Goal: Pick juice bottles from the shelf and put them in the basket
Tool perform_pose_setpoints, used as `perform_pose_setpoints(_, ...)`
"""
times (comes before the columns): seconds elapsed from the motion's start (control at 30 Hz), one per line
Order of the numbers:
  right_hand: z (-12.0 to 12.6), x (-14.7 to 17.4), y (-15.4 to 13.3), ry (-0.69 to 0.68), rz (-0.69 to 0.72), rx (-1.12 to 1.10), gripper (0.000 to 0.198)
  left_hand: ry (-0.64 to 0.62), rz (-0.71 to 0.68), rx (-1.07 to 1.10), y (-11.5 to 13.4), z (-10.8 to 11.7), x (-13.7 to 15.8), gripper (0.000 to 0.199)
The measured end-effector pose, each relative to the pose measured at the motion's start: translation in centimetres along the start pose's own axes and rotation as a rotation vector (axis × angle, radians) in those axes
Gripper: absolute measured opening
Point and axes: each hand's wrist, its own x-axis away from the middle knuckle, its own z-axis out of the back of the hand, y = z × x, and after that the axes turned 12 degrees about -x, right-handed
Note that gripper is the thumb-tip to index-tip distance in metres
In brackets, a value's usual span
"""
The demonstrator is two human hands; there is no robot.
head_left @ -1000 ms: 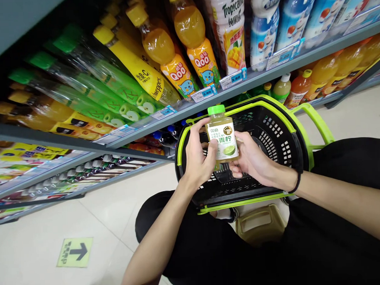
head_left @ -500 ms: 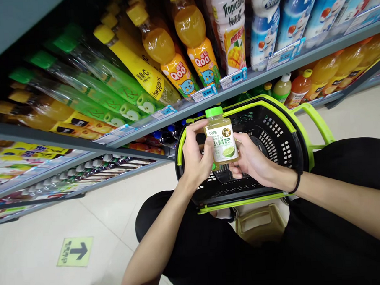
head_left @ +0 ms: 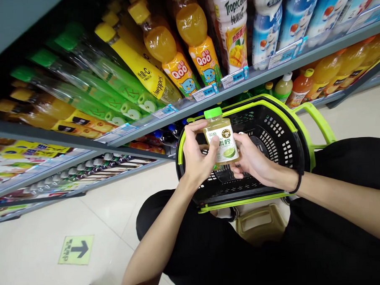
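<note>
A small lime drink bottle [head_left: 221,139] with a green cap and a white label stands upright between both my hands, above a black and green shopping basket [head_left: 290,125]. My left hand [head_left: 197,157] grips its left side, the thumb lying over the label. My right hand [head_left: 252,158] holds its right side and base. The basket's inside looks bare where it shows.
Shelves [head_left: 238,83] of drink bottles run across the top: green bottles [head_left: 112,85], yellow and orange Qoo bottles [head_left: 201,53], Tropicana [head_left: 233,23], blue and white bottles. Price tags line the shelf edge. My knees in black trousers frame the basket. A green arrow sticker [head_left: 75,249] marks the tiled floor.
The bottle has turned a little in my hands and shifted slightly left; my left thumb now covers more of the label. Basket and shelves stay where they were.
</note>
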Motion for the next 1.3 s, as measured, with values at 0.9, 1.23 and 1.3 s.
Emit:
perform_pose_setpoints(0.9,0.15,0.1,0.24,-0.021,-0.005,0.031,0.046,0.059,-0.033,-0.012,-0.15,-0.03,-0.3,0.028)
perform_pose_setpoints(1.23,0.14,0.14,0.37,-0.014,-0.013,0.038,0.048,0.061,-0.044,-0.048,-0.3,-0.03,-0.42,0.032)
perform_pose_setpoints(1.3,0.15,0.16,0.43,-0.019,-0.019,0.047,0.049,0.064,-0.033,-0.048,-0.25,-0.05,-0.38,0.034)
